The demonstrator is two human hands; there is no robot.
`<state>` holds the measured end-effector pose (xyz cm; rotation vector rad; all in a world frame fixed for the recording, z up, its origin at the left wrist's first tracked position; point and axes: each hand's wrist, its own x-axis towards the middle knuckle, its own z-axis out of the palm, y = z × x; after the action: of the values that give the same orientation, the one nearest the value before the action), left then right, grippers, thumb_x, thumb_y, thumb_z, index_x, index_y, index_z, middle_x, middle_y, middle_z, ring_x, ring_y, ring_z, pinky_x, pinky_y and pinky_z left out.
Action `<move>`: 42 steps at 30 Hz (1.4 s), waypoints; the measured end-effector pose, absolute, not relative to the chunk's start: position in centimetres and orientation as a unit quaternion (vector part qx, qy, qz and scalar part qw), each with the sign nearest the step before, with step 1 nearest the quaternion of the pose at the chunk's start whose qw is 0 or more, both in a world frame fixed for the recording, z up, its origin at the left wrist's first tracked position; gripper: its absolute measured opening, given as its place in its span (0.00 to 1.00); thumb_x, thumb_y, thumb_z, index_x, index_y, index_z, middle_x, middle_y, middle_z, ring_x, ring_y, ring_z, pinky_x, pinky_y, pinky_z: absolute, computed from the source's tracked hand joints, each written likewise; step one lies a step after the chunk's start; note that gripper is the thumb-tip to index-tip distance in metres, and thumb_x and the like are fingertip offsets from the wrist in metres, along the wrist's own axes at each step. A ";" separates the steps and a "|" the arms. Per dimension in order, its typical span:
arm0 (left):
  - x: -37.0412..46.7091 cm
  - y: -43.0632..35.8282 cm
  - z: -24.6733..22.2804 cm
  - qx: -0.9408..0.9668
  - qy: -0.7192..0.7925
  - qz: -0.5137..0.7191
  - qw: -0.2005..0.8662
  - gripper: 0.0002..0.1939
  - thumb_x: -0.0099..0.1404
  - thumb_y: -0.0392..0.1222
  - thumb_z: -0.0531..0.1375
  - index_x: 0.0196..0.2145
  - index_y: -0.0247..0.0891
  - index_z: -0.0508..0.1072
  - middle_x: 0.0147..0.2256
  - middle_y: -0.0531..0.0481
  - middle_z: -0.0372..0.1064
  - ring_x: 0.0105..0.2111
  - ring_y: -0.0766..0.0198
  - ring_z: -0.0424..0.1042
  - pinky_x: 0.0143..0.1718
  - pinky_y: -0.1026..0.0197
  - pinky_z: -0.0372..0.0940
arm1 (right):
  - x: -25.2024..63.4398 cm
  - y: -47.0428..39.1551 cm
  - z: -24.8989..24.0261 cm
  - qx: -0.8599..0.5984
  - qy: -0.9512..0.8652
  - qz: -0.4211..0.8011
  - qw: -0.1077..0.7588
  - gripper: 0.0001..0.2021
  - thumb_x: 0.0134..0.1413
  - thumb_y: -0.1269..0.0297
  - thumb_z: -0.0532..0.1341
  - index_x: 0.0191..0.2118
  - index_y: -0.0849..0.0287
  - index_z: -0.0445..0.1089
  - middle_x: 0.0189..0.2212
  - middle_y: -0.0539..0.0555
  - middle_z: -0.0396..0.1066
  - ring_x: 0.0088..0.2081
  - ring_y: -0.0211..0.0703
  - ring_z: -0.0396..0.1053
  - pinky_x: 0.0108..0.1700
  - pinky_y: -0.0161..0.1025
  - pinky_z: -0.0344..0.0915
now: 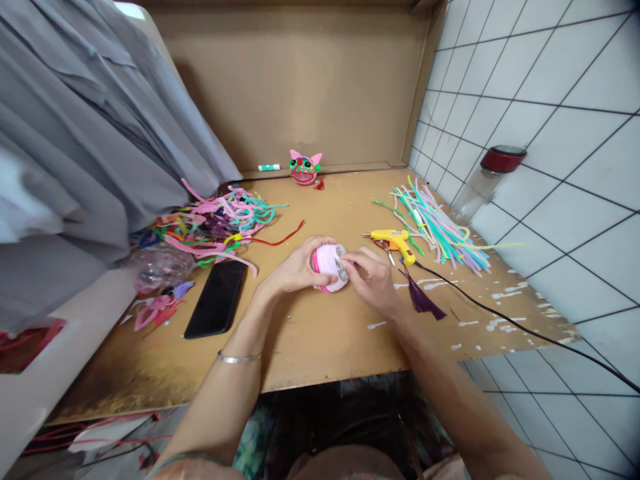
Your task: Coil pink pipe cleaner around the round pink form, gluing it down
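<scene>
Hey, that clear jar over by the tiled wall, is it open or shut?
Shut: a dark red lid sits on top of the clear jar. Whether it is screwed tight, I cannot tell.

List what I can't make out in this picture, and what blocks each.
All in the head view:
- Underside of the pink wrapped ball: turned away and covered by the left hand.
- What the right hand pinches, if anything: hidden by its own fingers.
- Label print on the yellow glue gun: too small.
- Far end of the black cord: cut off by the right edge.
</scene>
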<state>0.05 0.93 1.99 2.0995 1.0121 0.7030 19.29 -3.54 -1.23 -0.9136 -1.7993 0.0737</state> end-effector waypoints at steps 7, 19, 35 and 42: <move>-0.1 1.1 1.9 0.823 0.374 0.262 0.338 0.39 0.48 0.46 0.68 0.58 0.40 0.64 0.56 0.41 0.64 0.54 0.50 0.67 0.59 0.45 0.62 | 19.3 -3.6 -1.0 -0.379 -0.751 0.034 0.540 0.08 0.63 0.67 0.56 0.37 0.58 0.73 0.29 0.52 0.71 0.31 0.38 0.69 0.34 0.36 0.66; 0.0 1.3 1.7 0.812 0.387 0.274 0.342 0.34 0.46 0.44 0.68 0.52 0.39 0.69 0.51 0.44 0.68 0.50 0.52 0.70 0.56 0.47 0.65 | 19.3 -3.4 -1.3 -0.371 -0.762 0.059 0.527 0.09 0.60 0.65 0.59 0.45 0.57 0.73 0.35 0.54 0.72 0.37 0.41 0.71 0.40 0.39 0.68; 0.3 1.2 1.8 0.783 0.414 0.282 0.369 0.39 0.44 0.46 0.67 0.54 0.35 0.68 0.52 0.43 0.68 0.50 0.51 0.70 0.57 0.49 0.64 | 25.5 2.1 -1.1 -0.846 -0.515 -0.080 0.110 0.30 0.55 0.47 0.60 0.47 0.75 0.71 0.44 0.75 0.72 0.48 0.67 0.72 0.47 0.51 0.66; 0.1 1.4 1.7 0.768 0.415 0.293 0.390 0.40 0.44 0.47 0.68 0.55 0.34 0.67 0.54 0.41 0.67 0.51 0.51 0.69 0.57 0.49 0.64 | 26.1 2.8 -1.2 -0.859 -0.493 -0.040 0.132 0.26 0.54 0.48 0.59 0.45 0.71 0.74 0.43 0.72 0.75 0.47 0.60 0.74 0.45 0.45 0.67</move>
<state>0.13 1.43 1.66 1.9530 1.0546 0.7444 26.11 2.84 -1.19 -2.4926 -1.4319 -0.1173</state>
